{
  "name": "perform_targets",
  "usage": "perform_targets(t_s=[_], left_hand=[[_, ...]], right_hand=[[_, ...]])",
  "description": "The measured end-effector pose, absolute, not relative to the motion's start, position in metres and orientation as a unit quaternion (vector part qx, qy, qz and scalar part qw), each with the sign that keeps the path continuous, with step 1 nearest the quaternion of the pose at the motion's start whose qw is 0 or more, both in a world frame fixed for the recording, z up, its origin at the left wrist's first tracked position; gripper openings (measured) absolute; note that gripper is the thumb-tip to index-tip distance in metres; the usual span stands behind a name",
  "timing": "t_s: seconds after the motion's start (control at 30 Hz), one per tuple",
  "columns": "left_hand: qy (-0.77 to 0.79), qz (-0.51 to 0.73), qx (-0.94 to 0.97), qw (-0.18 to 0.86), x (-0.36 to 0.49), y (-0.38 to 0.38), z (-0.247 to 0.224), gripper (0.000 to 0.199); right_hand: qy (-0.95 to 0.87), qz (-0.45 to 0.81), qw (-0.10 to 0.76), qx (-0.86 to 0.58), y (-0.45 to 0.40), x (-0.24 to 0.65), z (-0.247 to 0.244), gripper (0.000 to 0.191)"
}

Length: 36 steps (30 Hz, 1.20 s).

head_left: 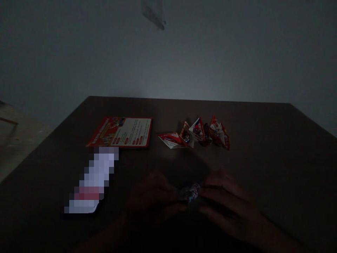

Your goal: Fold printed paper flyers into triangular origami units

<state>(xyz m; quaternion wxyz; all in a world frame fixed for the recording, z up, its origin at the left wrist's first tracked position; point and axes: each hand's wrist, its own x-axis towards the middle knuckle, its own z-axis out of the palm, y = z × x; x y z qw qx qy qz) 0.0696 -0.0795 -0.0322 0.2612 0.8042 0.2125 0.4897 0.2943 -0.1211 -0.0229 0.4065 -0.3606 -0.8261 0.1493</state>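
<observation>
In the dim light, my left hand [155,193] and my right hand [226,196] meet low in the middle of the head view, over the near part of the table. Between their fingertips is a small folded piece of printed paper [191,192], with blue, white and reddish marks. Both hands have closed fingers on it, one from each side. Its exact shape is too dark to make out. Beyond the hands lie several folded red-and-white paper shapes [196,133], set in a loose row and partly touching.
A stack of red and white printed sheets [131,131] lies on the dark table [250,123], left of the folded shapes. Nearer on the left is a lit phone [92,179] with a blurred-out screen. A pale wall [210,52] rises behind the table's far edge.
</observation>
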Motion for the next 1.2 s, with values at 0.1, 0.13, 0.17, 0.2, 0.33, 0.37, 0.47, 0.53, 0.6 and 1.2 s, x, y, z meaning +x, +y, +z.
perform_targets(t_s=[0.1,0.13,0.17,0.2,0.33,0.37,0.47,0.53,0.6,1.2], left_hand=[[0.193,0.501,0.805,0.251,0.072,-0.085,-0.029,0.009],[0.197,0.500,0.804,0.256,0.073,-0.087,-0.028,0.009],[0.203,0.495,0.802,0.265,0.074,-0.088,-0.027,0.009],[0.208,0.492,0.799,0.277,0.075,-0.089,-0.027,0.010],[0.239,0.490,0.772,0.327,0.075,-0.091,-0.028,0.013],[0.254,0.487,0.765,0.336,0.075,-0.091,-0.028,0.011],[0.330,0.453,0.750,0.351,0.075,-0.090,-0.030,0.004],[0.390,0.434,0.731,0.355,0.076,-0.089,-0.032,0.010],[0.428,0.425,0.708,0.368,0.078,-0.088,-0.035,0.014],[0.455,0.367,0.695,0.418,0.089,-0.084,-0.042,0.021]], right_hand=[[-0.837,0.132,0.400,-0.350,-0.122,0.290,-0.020,0.044],[-0.837,0.135,0.401,-0.348,-0.122,0.289,-0.020,0.047],[-0.836,0.145,0.403,-0.344,-0.122,0.288,-0.020,0.049],[-0.833,0.164,0.405,-0.339,-0.122,0.287,-0.021,0.049],[-0.774,0.280,0.438,-0.361,-0.123,0.285,-0.027,0.036],[-0.749,0.304,0.450,-0.380,-0.123,0.285,-0.029,0.033],[-0.682,0.363,0.471,-0.425,-0.122,0.286,-0.037,0.026],[-0.646,0.420,0.464,-0.437,-0.120,0.286,-0.041,0.020],[-0.611,0.479,0.450,-0.442,-0.118,0.286,-0.044,0.015],[-0.520,0.550,0.436,-0.486,-0.109,0.286,-0.046,0.019]])
